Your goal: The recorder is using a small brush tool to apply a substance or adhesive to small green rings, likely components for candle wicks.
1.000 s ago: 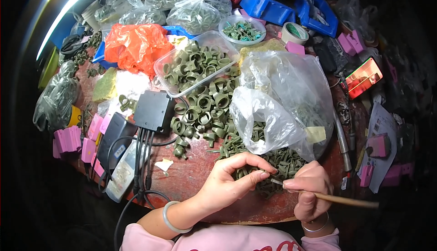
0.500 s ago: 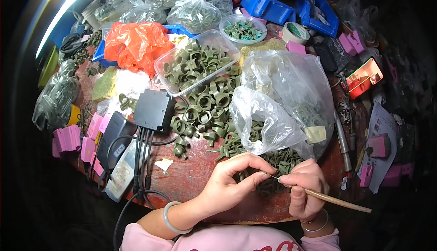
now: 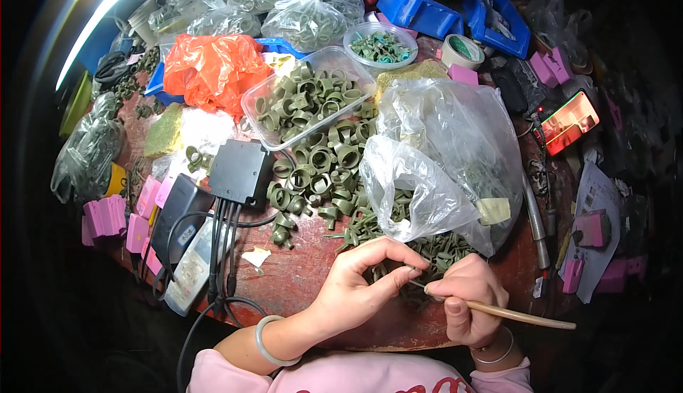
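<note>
My left hand (image 3: 363,283) is closed in a pinch of thumb and forefinger; a small green piece, mostly hidden, shows at the fingertips. My right hand (image 3: 473,304) grips a thin-tipped hand tool with a pale wooden handle (image 3: 530,317). Its fine metal tip points left and meets the left fingertips. Beneath and behind both hands lies a heap of small dark green stick-like pieces (image 3: 447,250). Beyond it spreads a pile of olive-green ring-shaped pieces (image 3: 320,159), running up into a tilted clear plastic tub (image 3: 250,112).
A clear plastic bag (image 3: 445,126) lies behind my hands. To the left stand a black box with cables (image 3: 240,171) and pink blocks (image 3: 107,213). An orange-red bag (image 3: 213,72), blue bins (image 3: 413,12) and a round tub (image 3: 346,40) are farther back. A lit phone (image 3: 571,124) leans at right.
My right hand has shifted slightly left, and the tool's handle has swung a little upward and left. The left hand stays nearly in place, still pinching.
</note>
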Motion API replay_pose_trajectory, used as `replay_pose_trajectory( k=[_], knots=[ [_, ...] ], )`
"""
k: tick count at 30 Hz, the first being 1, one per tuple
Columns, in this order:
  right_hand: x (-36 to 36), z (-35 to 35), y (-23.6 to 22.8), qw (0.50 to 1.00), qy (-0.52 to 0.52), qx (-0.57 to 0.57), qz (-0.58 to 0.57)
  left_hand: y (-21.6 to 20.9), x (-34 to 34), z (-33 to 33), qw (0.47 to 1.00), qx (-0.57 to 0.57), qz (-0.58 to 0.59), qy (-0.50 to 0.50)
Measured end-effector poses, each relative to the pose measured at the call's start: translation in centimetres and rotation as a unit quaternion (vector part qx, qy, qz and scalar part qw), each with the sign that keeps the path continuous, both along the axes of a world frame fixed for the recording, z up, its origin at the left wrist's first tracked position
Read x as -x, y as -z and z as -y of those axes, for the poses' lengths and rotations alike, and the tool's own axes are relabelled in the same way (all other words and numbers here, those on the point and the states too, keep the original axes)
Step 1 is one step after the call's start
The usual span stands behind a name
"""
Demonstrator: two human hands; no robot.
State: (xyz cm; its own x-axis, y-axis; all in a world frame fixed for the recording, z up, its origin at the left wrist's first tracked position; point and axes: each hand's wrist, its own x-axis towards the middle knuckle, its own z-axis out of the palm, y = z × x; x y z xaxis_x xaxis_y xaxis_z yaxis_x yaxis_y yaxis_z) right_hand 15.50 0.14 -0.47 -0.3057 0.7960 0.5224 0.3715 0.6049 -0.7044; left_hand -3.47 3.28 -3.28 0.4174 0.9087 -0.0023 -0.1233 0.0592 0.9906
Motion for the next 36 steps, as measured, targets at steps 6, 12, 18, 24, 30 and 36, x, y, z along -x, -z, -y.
replay_pose_trajectory(
  k=[6, 12, 18, 24, 30, 36],
  knots=[
    [-0.21, 0.13, 0.09, 0.997, 0.069, 0.002, -0.033, -0.48, -0.38, 0.37, 0.997, 0.068, 0.032, 0.001],
    [-0.54, 0.3, 0.07, 0.985, 0.092, 0.061, -0.132, -0.47, -0.26, 0.23, 0.998, 0.043, 0.042, 0.01],
    [-0.52, 0.15, 0.02, 0.99, 0.054, 0.051, -0.116, -0.61, -0.16, 0.21, 0.998, 0.049, 0.032, 0.023],
    [-0.41, -0.16, 0.02, 0.995, 0.048, 0.039, -0.081, -0.65, -0.23, 0.16, 1.0, 0.013, 0.015, 0.017],
    [-0.35, -0.13, -0.13, 0.995, 0.054, 0.051, -0.063, -0.5, -0.2, 0.07, 0.999, -0.036, -0.005, 0.018],
    [-0.42, 0.08, -0.03, 0.976, 0.007, 0.134, -0.172, -0.5, -0.16, -0.03, 0.999, -0.024, -0.004, 0.026]
  ],
)
